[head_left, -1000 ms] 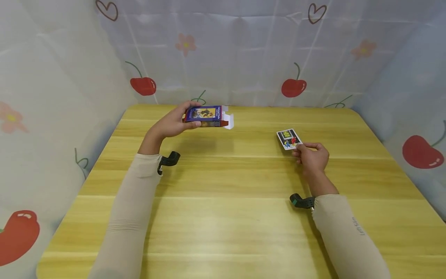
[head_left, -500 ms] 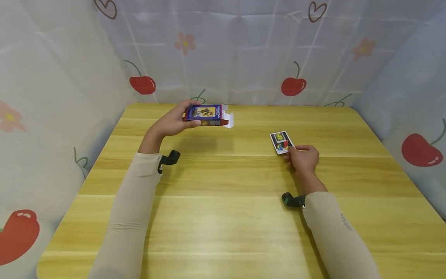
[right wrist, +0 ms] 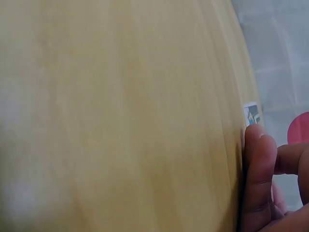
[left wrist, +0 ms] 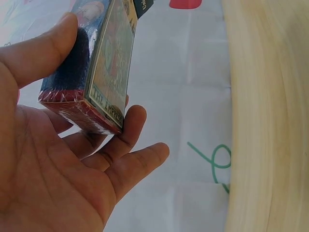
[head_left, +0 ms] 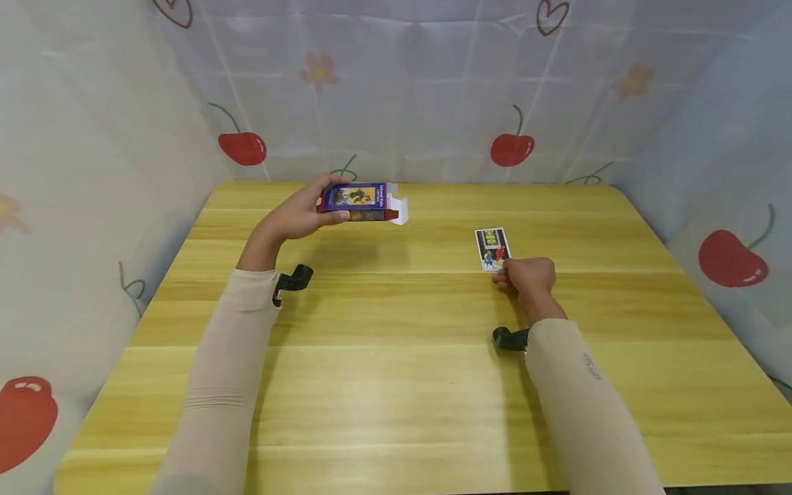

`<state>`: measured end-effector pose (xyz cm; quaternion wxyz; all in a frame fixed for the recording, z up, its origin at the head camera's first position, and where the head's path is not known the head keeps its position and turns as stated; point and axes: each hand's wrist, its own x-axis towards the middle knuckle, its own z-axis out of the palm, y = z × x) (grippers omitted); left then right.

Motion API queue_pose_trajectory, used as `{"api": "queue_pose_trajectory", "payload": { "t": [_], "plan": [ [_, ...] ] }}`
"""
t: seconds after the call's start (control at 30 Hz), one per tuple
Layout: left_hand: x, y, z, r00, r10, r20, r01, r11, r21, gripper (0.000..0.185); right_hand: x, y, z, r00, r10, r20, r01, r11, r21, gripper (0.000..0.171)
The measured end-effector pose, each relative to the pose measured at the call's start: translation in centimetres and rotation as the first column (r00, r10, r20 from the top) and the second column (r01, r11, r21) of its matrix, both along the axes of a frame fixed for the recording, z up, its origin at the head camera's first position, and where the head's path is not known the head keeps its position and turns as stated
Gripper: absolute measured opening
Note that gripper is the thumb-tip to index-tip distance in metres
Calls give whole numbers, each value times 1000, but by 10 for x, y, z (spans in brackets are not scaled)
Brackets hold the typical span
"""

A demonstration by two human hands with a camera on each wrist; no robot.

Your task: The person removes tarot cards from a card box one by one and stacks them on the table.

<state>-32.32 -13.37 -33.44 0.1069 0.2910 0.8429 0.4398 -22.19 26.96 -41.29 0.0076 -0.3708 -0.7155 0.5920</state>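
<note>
Head view: a single picture card (head_left: 492,248) lies face up on a pale wooden desk (head_left: 396,385), right of centre — its printed face shows small coloured figures on a white ground with a dark panel near the top. The right hand (head_left: 524,276) rests at the card's near edge, fingers curled, with fingertips touching or pinching that corner; from this view the exact grip cannot be told. In the right wrist view, a thumb (right wrist: 258,174) presses along the desk surface and only a small corner of the card (right wrist: 251,115) peeks out beyond it.

Well apart from the card, toward the far left of the desk, the left hand (head_left: 295,217) holds a card box (head_left: 357,201) raised above the surface. The box is blue and purple with a red base, and its white end flap hangs open on the side facing the card. The left wrist view shows the thumb (left wrist: 43,53) on one broad face and the fingers (left wrist: 126,133) curled under the other, clamping the box (left wrist: 99,67) between them.

Both forearms wear beige sleeves (head_left: 232,371), each with a small black camera mount (head_left: 292,280) at the wrist. Behind and beside the desk hangs a pale cloth backdrop (head_left: 433,89) printed with red cherries, pink flowers and outlined hearts.
</note>
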Motion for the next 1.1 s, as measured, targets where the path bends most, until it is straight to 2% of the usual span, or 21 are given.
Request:
{"api": "queue_pose_trajectory", "payload": {
  "t": [0.3,0.47,0.57,0.67,0.7,0.77,0.87,0.93,1.0,1.1],
  "plan": [
    [0,-5,0,1000,10,-28,-10,1000,9,64,-13,-2,3,995,34,92,-40,997,67,30],
    [2,-4,-2,999,21,-36,-20,1000,20,64,-18,2,3,993,66,103,-72,996,55,31],
    [3,-3,-3,999,20,-30,-19,999,30,63,-21,3,8,995,93,42,-94,995,25,27],
    [5,-2,-3,1000,17,-23,-16,999,40,63,-22,-8,27,982,168,-87,-165,986,38,24],
    [5,-2,-3,1000,18,-25,-17,999,38,63,-22,-15,36,968,209,-137,-204,978,49,24],
    [7,-3,-3,999,21,-27,-20,999,40,63,-24,-33,55,920,321,-225,-309,947,87,25],
    [8,-3,-2,999,23,-33,-22,999,38,63,-28,-62,78,821,491,-291,-471,871,138,29],
    [7,-2,-1,999,20,-34,-19,999,40,63,-32,-79,88,762,563,-318,-542,825,161,31],
    [6,2,-1,999,8,-38,-6,999,46,63,-36,-93,93,732,590,-340,-569,804,171,31],
    [5,9,-3,999,-11,-49,13,999,45,63,-44,-107,94,727,583,-363,-560,809,176,28]
  ]
}}
